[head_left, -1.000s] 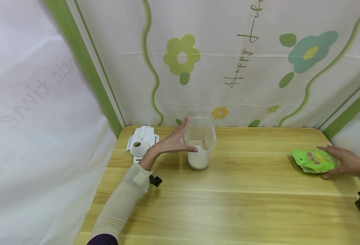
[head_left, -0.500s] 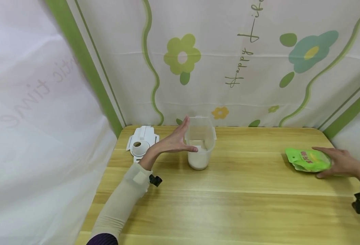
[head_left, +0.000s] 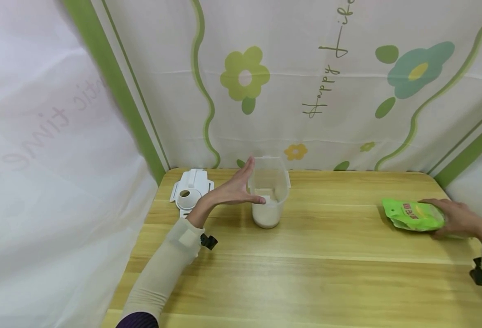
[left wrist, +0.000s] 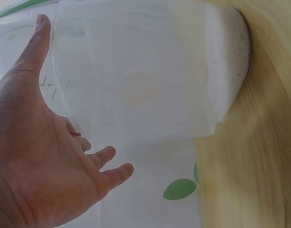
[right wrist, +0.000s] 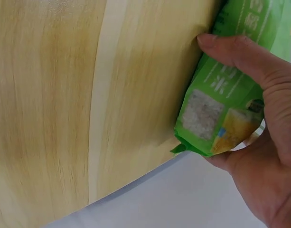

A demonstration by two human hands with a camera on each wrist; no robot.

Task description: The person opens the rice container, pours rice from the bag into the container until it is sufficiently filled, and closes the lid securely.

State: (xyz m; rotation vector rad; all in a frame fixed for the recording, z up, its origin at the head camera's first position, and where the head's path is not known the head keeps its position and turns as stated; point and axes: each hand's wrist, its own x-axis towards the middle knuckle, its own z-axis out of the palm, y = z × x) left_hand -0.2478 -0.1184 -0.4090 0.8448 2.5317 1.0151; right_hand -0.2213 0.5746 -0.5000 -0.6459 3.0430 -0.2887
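Observation:
A clear plastic container (head_left: pixel 283 184) stands upright on the wooden table with a low layer of white grains (head_left: pixel 265 217) at its bottom. My left hand (head_left: pixel 233 189) is at its left side near the rim, thumb and fingers spread wide. In the left wrist view, the fingers look relaxed beside the container wall (left wrist: pixel 136 95); contact is unclear. At the right of the table lies a green bag of rice (head_left: pixel 413 215), and my right hand (head_left: pixel 462 221) grips its right end. The right wrist view shows the thumb bent across the bag (right wrist: pixel 216 102), with other fingers hidden behind it.
A white plastic lid (head_left: pixel 197 184) with a round spout hole lies at the table's back left, partly behind my left wrist. A printed curtain (head_left: pixel 290 109) hangs along the back edge of the wooden table (head_left: pixel 298 282). More white cloth (head_left: pixel 60 205) hangs at the left.
My right hand and the bag of rice have shifted slightly left, and the right thumb has drawn in against the bag. The left hand and the container have stayed put.

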